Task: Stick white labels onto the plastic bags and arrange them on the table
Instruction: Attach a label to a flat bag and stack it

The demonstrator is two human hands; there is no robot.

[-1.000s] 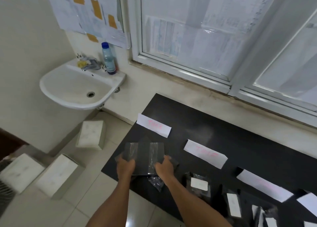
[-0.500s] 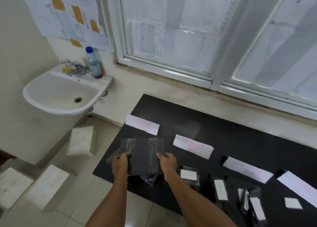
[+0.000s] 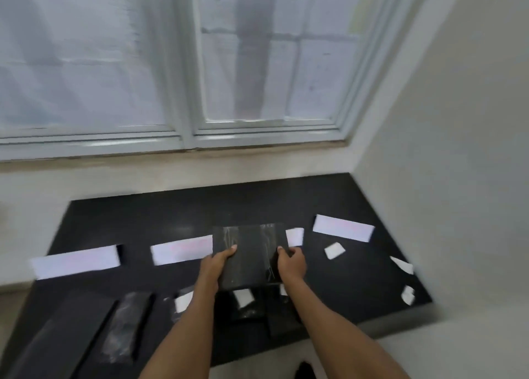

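Note:
I hold a stack of clear plastic bags over a dark card (image 3: pixel 248 252) above the middle of the black table (image 3: pixel 171 212). My left hand (image 3: pixel 216 265) grips its left edge, thumb on top. My right hand (image 3: pixel 290 264) grips the right edge. Long white paper strips (image 3: pixel 76 261) (image 3: pixel 181 249) (image 3: pixel 343 227) lie in a row across the table. Labelled bags (image 3: pixel 183 303) (image 3: pixel 243 298) lie near the front edge, under my forearms. Small loose white labels (image 3: pixel 333 250) (image 3: pixel 408 294) rest at the right.
A window with a pale frame (image 3: pixel 189 138) runs behind the table. A wall (image 3: pixel 458 149) closes the right side. A dark flat sheet (image 3: pixel 65 327) and a clear bag (image 3: pixel 126 330) lie at the front left. The image is motion-blurred.
The view has swung right: the sink, bottle and floor boxes have left the frame. Both hands still hold the bag stack, now over the table's middle instead of its left end.

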